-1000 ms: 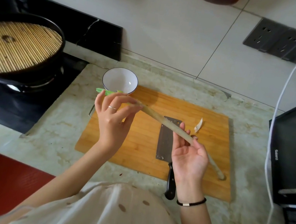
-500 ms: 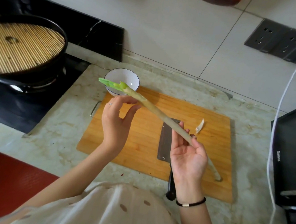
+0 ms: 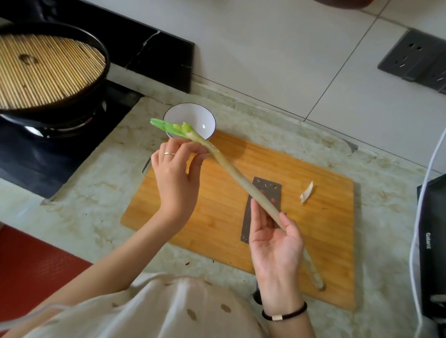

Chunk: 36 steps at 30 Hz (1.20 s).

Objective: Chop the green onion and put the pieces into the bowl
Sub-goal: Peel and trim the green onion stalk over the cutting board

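Both hands pinch the green onion [image 3: 238,181], left hand [image 3: 176,175] near green tip, right hand [image 3: 278,239] mid-stalk | light, bendy, hold the firm white part | bowl [image 3: 207,117] empty

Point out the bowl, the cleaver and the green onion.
bowl [image 3: 199,113], head view, bare inner wall.
cleaver [image 3: 253,228], head view, flat of the blade.
green onion [image 3: 239,178], head view, pale stalk between the hands.

A person in a cream garment [image 3: 164,319] with tan dots; thin ring [image 3: 169,154] on a left-hand finger, black band [image 3: 284,312] below the right-hand fingers at the wrist.
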{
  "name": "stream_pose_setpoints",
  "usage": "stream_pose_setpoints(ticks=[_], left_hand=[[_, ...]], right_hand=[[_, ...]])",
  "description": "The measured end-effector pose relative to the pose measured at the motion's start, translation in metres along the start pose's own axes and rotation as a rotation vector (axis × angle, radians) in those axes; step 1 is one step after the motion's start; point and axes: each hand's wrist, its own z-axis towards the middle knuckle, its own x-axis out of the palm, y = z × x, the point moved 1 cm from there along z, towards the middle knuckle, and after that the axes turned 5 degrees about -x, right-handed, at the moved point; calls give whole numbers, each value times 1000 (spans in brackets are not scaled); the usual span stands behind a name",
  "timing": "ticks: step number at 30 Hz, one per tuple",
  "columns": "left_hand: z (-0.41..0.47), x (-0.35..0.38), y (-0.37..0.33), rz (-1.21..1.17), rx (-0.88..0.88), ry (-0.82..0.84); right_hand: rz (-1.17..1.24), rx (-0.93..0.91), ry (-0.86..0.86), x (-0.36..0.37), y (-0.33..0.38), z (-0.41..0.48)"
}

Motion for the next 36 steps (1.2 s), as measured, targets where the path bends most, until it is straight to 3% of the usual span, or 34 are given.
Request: stream_pose_setpoints(ticks=[4, 10, 13, 17, 24, 27, 30, 32, 36], left_hand=[[-2, 4, 1, 41, -9, 44], [-9, 8, 3, 28, 9, 85], [-5, 7, 2, 23, 8, 80], [1, 5, 3, -52, -110, 89], [-20, 6, -19, -354, -257, 354], [-36, 9, -35, -471, -222, 518], [-48, 11, -44, -542, -111, 653], [-46, 9, -46, -576, -79, 653], [-31, 5, -45, -776, -273, 603]], right_hand=[[-14, -14, 28, 5, -4, -2], [-116, -234, 47, 16, -5, -1], [-344, -304, 80, 12, -16, -8], [-714, -418, 266, 7, -19, -9], [-939, -679, 248, 7, -9, 2], [-1041, -817, 213, 3, 0, 15], [-926, -794, 125, 4, 9, 22], [-814, -743, 94, 5, 16, 22], [-794, -741, 17, 2, 27, 23]])
